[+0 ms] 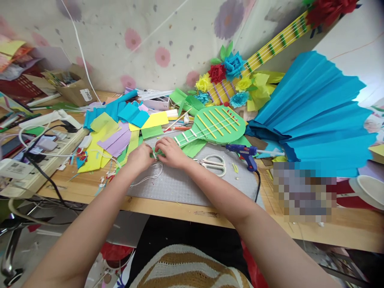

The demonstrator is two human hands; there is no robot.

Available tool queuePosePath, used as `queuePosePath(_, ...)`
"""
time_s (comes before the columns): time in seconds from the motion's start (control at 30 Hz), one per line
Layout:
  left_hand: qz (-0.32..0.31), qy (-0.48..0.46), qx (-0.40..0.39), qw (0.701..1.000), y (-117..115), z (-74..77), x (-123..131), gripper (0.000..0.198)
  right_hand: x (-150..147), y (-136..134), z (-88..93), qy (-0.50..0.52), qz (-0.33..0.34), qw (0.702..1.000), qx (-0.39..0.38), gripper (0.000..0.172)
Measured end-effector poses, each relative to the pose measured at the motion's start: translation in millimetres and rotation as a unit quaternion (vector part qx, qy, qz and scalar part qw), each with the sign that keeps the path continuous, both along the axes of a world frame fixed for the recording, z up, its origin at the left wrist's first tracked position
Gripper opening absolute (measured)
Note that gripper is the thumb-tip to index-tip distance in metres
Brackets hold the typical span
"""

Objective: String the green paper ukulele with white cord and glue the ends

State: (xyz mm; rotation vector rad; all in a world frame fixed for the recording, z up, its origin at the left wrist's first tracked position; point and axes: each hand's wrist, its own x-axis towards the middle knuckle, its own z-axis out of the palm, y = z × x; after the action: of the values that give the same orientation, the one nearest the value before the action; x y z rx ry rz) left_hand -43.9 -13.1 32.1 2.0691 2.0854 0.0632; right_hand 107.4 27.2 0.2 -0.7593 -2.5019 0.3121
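My left hand (140,157) and my right hand (171,151) meet at the head end of a small green paper guitar (214,127) lying on a grey cutting mat (180,182). Both hands pinch the green neck tip, fingers curled. The left fingers also touch a white string (150,176) that loops across the mat. The guitar's round body carries yellow strips and white strings.
White scissors (213,164) and a blue glue gun (244,154) lie right of my hands. Coloured paper scraps (117,130) pile up at the left. A big blue paper fan (315,116) and a larger yellow guitar with paper flowers (228,78) stand at the right.
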Motion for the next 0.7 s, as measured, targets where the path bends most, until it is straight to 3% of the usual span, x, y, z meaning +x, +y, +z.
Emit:
queuePosePath(0.1,-0.005,0.008,0.001,1.0,-4,0.6,-1,0.023,9,4,-3.7,0.018,-0.013,1.0,0.006,0.024)
queuePosePath(0.3,0.021,-0.001,0.018,1.0,-8,5.2,0,0.032,13,9,-10.3,0.023,0.0,1.0,0.016,0.008)
queuePosePath(0.5,0.05,-0.031,0.02,0.998,-13,8.6,-4,0.055,10,10,-14.0,0.033,0.0,0.999,0.013,0.007)
queuePosePath(0.6,0.058,-0.055,0.076,0.994,-17,6.0,-3,0.042,10,9,-14.7,0.039,-0.002,0.999,0.014,0.007)
queuePosePath(0.7,0.039,-0.045,0.066,0.996,-19,3.1,4,0.026,11,8,-13.8,0.037,-0.009,0.999,0.013,0.006)
